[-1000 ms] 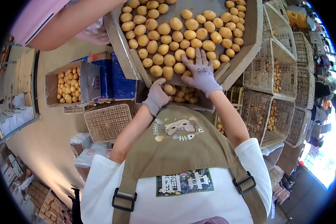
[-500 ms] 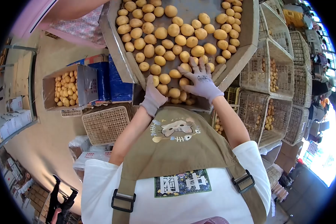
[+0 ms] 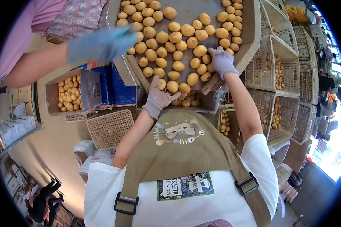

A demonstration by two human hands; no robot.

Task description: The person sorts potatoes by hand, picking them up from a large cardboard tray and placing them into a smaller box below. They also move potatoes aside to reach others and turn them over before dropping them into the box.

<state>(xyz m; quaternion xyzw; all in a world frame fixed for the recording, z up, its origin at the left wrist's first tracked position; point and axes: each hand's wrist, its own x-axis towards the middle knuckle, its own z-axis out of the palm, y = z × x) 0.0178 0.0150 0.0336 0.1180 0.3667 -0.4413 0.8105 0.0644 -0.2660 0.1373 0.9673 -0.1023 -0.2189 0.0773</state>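
Note:
Many round yellow potatoes (image 3: 175, 36) lie on a grey sorting chute (image 3: 185, 15) that narrows toward me. My left hand (image 3: 158, 99), in a pale glove, is at the left side of the chute mouth. Its fingers are apart, and the index finger is beside a potato (image 3: 161, 84). My gloved right hand (image 3: 222, 62) rests at the right side among potatoes, fingers apart and bent down, with the fingertips partly hidden. Below the mouth, more potatoes (image 3: 189, 101) lie in a plastic-lined box (image 3: 213, 103).
Another person's blue-gloved hand (image 3: 102, 43) reaches over the chute's left edge, blurred. A box of potatoes (image 3: 51, 99) stands at left, near an upturned plastic crate (image 3: 110, 128). Stacked crates (image 3: 257, 73) holding potatoes line the right side.
My right hand has moved right and away from me, off the middle potatoes. Several potatoes near the mouth have shifted. The other person's blue-gloved hand has come in from the left.

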